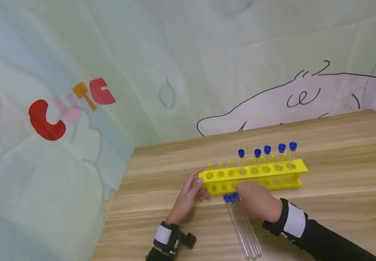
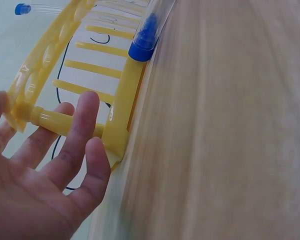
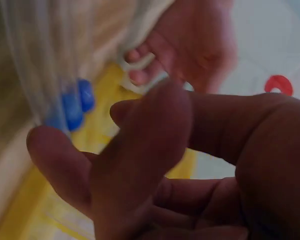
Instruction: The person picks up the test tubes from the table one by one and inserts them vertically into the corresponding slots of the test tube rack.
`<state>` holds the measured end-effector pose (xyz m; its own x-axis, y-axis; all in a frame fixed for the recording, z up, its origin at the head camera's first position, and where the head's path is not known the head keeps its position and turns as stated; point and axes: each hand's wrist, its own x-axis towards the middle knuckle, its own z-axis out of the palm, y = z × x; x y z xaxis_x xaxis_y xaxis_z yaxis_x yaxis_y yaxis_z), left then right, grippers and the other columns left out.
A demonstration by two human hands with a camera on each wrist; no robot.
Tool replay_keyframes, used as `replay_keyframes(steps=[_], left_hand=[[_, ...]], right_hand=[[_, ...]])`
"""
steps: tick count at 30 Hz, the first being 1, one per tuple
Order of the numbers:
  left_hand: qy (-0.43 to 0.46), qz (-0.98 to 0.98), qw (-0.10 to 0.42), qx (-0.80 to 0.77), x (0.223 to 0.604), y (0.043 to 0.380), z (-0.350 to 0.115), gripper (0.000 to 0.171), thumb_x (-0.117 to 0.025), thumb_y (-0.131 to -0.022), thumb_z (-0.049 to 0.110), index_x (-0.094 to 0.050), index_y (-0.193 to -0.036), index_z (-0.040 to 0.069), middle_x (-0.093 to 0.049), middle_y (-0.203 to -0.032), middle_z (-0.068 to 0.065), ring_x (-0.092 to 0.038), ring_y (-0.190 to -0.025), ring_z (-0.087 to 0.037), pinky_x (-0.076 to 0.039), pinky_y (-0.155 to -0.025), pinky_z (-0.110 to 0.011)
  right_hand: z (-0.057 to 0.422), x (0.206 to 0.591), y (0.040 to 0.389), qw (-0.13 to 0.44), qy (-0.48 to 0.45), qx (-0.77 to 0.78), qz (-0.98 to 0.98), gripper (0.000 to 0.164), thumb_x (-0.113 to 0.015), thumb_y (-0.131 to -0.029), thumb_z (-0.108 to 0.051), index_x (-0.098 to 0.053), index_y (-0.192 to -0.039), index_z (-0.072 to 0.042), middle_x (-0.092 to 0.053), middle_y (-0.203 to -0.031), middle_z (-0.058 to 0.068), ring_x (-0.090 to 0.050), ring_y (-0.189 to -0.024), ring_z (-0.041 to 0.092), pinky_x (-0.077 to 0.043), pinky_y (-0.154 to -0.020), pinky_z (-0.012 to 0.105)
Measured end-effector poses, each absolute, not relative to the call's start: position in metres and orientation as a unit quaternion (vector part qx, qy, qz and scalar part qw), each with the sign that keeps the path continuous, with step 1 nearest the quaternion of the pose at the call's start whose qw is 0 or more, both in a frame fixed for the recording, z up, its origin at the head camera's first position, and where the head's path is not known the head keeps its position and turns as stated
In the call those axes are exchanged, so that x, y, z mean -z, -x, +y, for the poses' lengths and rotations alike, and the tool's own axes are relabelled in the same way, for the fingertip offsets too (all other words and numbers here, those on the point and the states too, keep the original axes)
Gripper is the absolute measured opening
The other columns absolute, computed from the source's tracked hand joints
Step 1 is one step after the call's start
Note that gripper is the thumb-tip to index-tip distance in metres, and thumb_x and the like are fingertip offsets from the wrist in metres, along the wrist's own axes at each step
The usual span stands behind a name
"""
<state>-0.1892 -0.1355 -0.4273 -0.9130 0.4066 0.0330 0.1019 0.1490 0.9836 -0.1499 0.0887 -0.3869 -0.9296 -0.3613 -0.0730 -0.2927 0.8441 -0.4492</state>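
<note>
- The left hand (image 1: 189, 190) is gripping the left end of the yellow rack (image 1: 248, 174), thumb at the upper plate, while the lower fingers are spreading loosely beside the end post.
- The right hand (image 1: 256, 201) is hovering in front of the rack by the lying tubes' caps; its fingers are bending loosely and parting, with nothing showing between them. The right wrist view is too dark and blurred to tell whether a fingertip is touching a cap.
- The rack is standing lengthwise on the wood-grain counter (image 1: 155, 177), a row of short pegs (image 1: 220, 164) rising along its back.
- Five standing tubes (image 1: 267, 158) with blue caps are filling the holes from the middle to the right end, their tops rising above the upper plate.
- Three lying tubes (image 1: 243, 228) are resting side by side on the counter, blue caps (image 1: 231, 198) pointing to the rack's front edge and rounded ends pointing toward the person.
- Both wrists are wearing black straps with white patches.
- Behind the counter, a pale printed backdrop (image 1: 181, 72) is hanging, the colourful letters "CUTE" (image 1: 48, 121) showing at left.
</note>
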Motion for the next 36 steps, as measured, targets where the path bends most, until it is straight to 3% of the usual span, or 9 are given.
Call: replay_keyframes(steps=[4,12,19,23,28,36], left_hand=[[-0.173,0.743,0.132,-0.633,0.416,0.183,-0.134,0.043,-0.033,-0.100,0.031,-0.029,-0.141,0.019,-0.054,-0.113,-0.025,-0.055,-0.090,-0.041,-0.046,-0.075,-0.053],[-0.172,0.749,0.131,-0.626,0.406,0.178,-0.132,0.043,-0.031,-0.100,0.030,-0.027,-0.141,0.017,-0.053,-0.115,-0.026,-0.054,-0.091,-0.043,-0.045,-0.077,-0.055],[-0.170,0.750,0.128,-0.626,0.406,0.177,-0.133,0.043,-0.031,-0.100,0.031,-0.028,-0.141,0.018,-0.053,-0.115,-0.026,-0.054,-0.091,-0.042,-0.045,-0.077,-0.054],[-0.169,0.748,0.132,-0.628,0.405,0.177,-0.134,0.042,-0.031,-0.100,0.030,-0.027,-0.141,0.018,-0.053,-0.115,-0.027,-0.054,-0.091,-0.042,-0.045,-0.077,-0.053],[-0.173,0.750,0.119,-0.627,0.405,0.177,-0.131,0.042,-0.032,-0.100,0.029,-0.030,-0.140,0.016,-0.056,-0.111,-0.026,-0.055,-0.089,-0.042,-0.046,-0.075,-0.053],[-0.169,0.752,0.122,-0.626,0.406,0.177,-0.131,0.042,-0.032,-0.100,0.030,-0.029,-0.140,0.017,-0.057,-0.109,-0.025,-0.055,-0.089,-0.041,-0.044,-0.077,-0.059]], right_hand=[[0.084,0.401,0.149,0.112,0.168,0.220,0.954,0.007,-0.058,-0.083,-0.010,-0.057,-0.076,-0.009,-0.049,-0.057,0.001,-0.044,-0.046,0.014,-0.038,-0.040,0.028],[0.080,0.411,0.149,0.115,0.168,0.219,0.954,0.009,-0.059,-0.080,-0.010,-0.054,-0.073,-0.011,-0.049,-0.057,0.002,-0.044,-0.045,0.014,-0.037,-0.039,0.029],[0.081,0.403,0.151,0.134,0.153,0.233,0.951,0.009,-0.063,-0.079,-0.015,-0.055,-0.078,-0.010,-0.050,-0.063,0.003,-0.045,-0.051,0.017,-0.039,-0.043,0.030],[0.084,0.388,0.149,0.115,0.144,0.252,0.950,0.017,-0.063,-0.080,-0.020,-0.053,-0.070,-0.012,-0.048,-0.058,0.001,-0.044,-0.047,0.015,-0.036,-0.041,0.028],[0.094,0.354,0.142,0.032,0.146,0.290,0.945,0.017,-0.063,-0.082,-0.024,-0.056,-0.073,-0.011,-0.046,-0.053,-0.002,-0.041,-0.042,0.012,-0.031,-0.039,0.025],[0.104,0.331,0.140,-0.204,0.189,0.346,0.896,0.013,-0.063,-0.084,-0.019,-0.058,-0.086,-0.008,-0.058,-0.066,-0.002,-0.043,-0.048,0.005,-0.041,-0.039,0.024]])
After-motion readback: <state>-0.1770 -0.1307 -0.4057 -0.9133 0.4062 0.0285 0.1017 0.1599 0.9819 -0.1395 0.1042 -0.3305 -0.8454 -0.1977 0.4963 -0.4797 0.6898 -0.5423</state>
